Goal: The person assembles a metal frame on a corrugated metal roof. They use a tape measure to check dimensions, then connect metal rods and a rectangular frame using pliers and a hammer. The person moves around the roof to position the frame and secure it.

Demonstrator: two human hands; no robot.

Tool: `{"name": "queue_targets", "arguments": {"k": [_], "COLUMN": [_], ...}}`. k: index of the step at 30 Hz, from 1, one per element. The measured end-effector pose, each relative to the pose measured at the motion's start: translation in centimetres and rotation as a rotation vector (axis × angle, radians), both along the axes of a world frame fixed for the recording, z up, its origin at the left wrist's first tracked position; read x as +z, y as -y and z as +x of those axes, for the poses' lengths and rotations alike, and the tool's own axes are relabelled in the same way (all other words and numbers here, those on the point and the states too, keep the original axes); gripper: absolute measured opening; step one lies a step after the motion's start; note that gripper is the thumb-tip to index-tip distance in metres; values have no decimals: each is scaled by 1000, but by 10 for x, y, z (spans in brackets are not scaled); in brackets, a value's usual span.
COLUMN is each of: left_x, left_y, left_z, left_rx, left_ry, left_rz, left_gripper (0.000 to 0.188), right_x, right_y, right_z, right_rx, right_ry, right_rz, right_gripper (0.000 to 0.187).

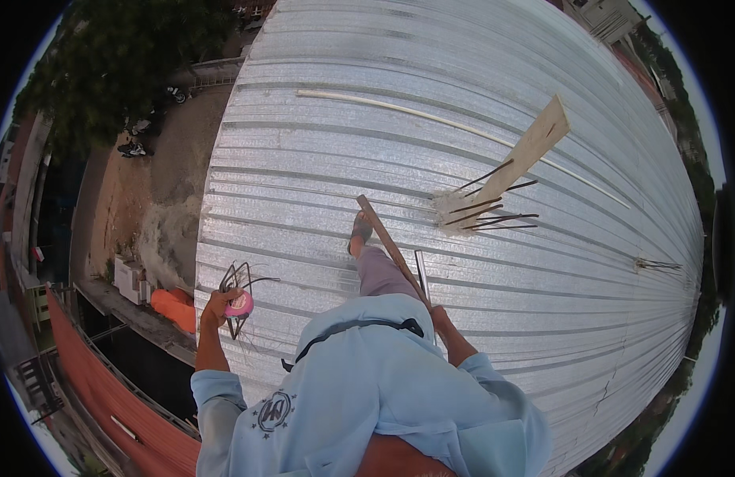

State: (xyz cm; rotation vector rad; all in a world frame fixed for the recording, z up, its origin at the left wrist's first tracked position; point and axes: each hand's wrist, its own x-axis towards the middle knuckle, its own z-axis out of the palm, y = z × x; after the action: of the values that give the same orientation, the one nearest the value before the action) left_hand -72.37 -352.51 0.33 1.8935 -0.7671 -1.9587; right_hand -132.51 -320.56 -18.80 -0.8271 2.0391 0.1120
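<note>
My left hand (213, 308), near the metal roof's left edge, is closed round a pink round spool-like thing (240, 304) with a pale label. Dark bent rebar ends (239, 278) stick up just beside and behind it. Close to my right hip, my right hand (441, 319) grips the lower end of a long brown wooden batten (391, 248), which slants away to the left. A narrow shiny metal bar (421, 270) lies alongside the batten by the same hand; whether I hold it too is unclear. The right fingers are partly hidden.
Ribbed metal roofing (304, 167) spreads under my foot (360, 230). Ahead, more rebar (495, 219) rises beside an upright board (534, 143). A long pale pole (415, 116) lies farther off. Left of the roof edge is a drop to a dirt yard (173, 191).
</note>
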Motion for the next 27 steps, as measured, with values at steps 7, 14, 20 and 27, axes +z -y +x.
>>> {"name": "queue_targets", "arguments": {"k": [7,14,20,27], "left_x": [16,2,-27,-30], "left_y": [160,321,470,716], "left_z": [-81,-157,-206,-270], "left_rx": [-21,69,92,79], "left_ry": [12,-63,-33,-149], "left_rz": [143,202,342,386], "left_gripper": [28,32,28,24], "right_x": [34,105,70,80], "right_y": [221,482,621,787], "right_z": [-116,-204,-247,-297], "right_rx": [17,-256,-325,-362], "right_ry": [89,80,118,97], "right_rz": [-16,-96,-98,36], "right_gripper": [34,24,26,24]}}
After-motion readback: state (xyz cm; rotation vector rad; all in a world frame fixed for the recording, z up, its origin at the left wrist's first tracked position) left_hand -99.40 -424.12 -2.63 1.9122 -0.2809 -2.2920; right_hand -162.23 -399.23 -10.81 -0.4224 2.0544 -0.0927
